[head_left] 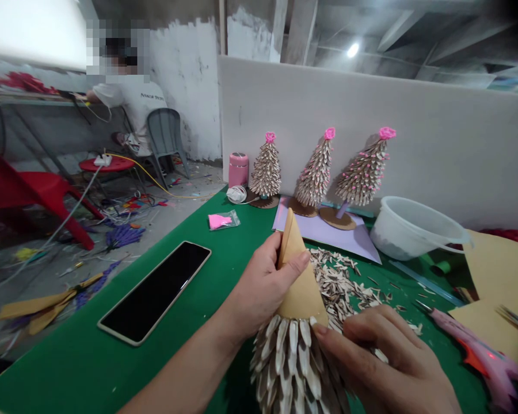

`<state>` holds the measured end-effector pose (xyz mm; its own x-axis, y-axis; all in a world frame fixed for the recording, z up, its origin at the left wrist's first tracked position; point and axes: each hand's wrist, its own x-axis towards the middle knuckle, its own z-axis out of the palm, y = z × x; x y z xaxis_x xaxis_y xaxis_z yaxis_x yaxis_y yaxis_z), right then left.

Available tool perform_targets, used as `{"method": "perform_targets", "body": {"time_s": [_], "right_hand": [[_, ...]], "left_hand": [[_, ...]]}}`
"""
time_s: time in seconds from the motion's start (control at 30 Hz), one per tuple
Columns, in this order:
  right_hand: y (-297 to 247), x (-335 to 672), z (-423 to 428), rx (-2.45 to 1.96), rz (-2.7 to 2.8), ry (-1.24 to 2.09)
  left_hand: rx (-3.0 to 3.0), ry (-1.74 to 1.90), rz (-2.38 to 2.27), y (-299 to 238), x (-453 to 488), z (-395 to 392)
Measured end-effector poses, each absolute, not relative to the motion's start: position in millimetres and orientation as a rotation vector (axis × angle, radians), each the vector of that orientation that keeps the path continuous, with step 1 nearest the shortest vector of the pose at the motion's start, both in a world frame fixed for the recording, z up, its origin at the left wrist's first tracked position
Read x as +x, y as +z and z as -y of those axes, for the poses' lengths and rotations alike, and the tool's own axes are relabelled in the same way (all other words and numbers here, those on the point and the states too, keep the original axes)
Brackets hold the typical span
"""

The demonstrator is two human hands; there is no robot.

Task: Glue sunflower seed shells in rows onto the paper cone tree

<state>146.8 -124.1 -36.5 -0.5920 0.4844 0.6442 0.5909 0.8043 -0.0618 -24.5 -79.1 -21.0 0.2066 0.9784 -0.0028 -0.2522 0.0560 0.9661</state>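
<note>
A tan paper cone (302, 293) points up in front of me, its lower part covered in overlapping rows of sunflower seed shells (291, 362). My left hand (267, 282) is wrapped round the bare upper part of the cone, thumb across its front. At the top edge of the shell rows, my right hand (388, 356) presses a sunflower seed shell (313, 321) against the cone with its fingertips. Loose shells (341, 287) lie heaped on the green table just behind. A pink glue gun (470, 351) rests to the right of my right hand.
Three finished shell trees (265, 169) with pink tops stand at the back beside a pink jar (239, 169). A white tub (414, 227) and tan paper (501, 276) are at right, a phone (155, 293) and pink packet (223, 220) at left. Another person (133, 109) sits far left.
</note>
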Motion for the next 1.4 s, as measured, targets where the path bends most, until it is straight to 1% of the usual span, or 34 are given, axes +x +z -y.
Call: {"method": "perform_targets", "body": {"time_s": [0.1,0.27,1.07,1.2,1.4], "right_hand": [[-37,147,125,-0.84,2.291,-0.188],[-33,150,124,-0.754,2.391,-0.254],[-33,148,125,-0.784,2.361,-0.182],[-38,149,126,-0.924,2.215,-0.086],[-33,160,127,-0.966,2.109,0.089]], "left_hand": [[1.091,1.142,-0.887,-19,-25,79],[1.082,1.136,-0.89,-15,-24,81],[1.039,1.135,-0.861,-13,-22,81],[1.013,1.137,-0.849,-15,-22,80],[0.98,1.13,-0.829,-13,-23,80]]}}
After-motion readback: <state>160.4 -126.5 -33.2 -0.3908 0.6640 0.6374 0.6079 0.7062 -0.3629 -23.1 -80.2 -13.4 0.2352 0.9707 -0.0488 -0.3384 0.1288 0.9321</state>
